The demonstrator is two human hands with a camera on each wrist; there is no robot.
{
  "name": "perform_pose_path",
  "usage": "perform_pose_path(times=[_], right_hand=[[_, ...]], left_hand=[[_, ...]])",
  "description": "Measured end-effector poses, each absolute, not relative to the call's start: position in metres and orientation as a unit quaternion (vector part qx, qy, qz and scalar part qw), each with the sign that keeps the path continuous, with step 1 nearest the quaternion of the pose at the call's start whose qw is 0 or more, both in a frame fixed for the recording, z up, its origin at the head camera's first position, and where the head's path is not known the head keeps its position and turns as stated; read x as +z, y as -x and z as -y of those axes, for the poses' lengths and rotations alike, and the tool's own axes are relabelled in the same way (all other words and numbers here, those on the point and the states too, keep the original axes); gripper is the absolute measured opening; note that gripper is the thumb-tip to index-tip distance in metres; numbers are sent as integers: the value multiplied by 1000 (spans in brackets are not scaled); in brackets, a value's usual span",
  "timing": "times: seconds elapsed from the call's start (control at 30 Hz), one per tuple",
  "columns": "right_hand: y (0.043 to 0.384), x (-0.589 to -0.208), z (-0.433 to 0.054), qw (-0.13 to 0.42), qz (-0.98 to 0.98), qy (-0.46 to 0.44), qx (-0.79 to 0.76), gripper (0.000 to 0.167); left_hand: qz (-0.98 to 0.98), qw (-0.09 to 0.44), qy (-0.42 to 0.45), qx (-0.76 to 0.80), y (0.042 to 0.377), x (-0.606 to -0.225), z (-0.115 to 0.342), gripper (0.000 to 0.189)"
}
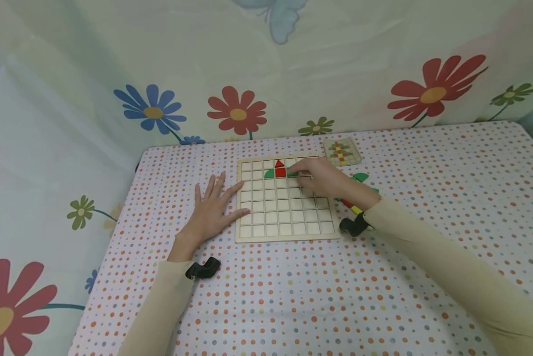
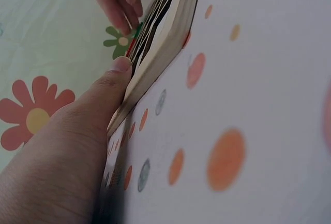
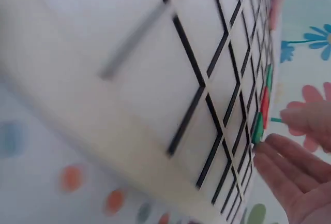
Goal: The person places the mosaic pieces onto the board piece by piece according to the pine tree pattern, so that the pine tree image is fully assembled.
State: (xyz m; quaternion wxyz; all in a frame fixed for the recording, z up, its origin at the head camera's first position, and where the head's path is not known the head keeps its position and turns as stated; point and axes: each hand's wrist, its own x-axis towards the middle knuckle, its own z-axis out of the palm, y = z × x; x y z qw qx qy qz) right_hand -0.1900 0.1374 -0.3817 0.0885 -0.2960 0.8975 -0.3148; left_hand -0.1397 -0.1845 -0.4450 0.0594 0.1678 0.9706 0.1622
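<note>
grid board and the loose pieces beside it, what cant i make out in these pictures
Head view: some upper-right cells of the board, covered by the right hand.
Head view: part of the loose pieces, hidden by the right wrist.
Head view: fine detail on the pattern card, too small.
Left wrist view: the board's cells, seen almost edge-on.
Right wrist view: the board's near rim, blurred and cut off by the picture's edge.

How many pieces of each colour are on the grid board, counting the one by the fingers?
Red: 2 (triangle, square)
Green: 2 (one left of the square, one at the right hand's fingertips)
Total: 4
</note>
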Motion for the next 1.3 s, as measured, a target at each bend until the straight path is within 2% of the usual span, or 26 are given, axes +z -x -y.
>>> perform_pose_path(times=[0.23,0.5,0.8,1.03,1.3], right_hand=[[157,-369,-165,95,-894,317,-303,24],[131,-366,-213,101,-917,290,-256,22],[123,-383,-255,97,-940,229,-232,26],[122,-385,-257,80,-944,214,-239,26],[131,-381,-251,111,-945,188,-245,25]], left_hand=[[-971,60,-163,165,136,-446,186,81],[-972,61,-159,159,134,-448,188,81],[-970,55,-167,165,135,-447,187,82],[-972,54,-163,162,136,-444,183,81],[-972,56,-161,162,138,-445,183,80]])
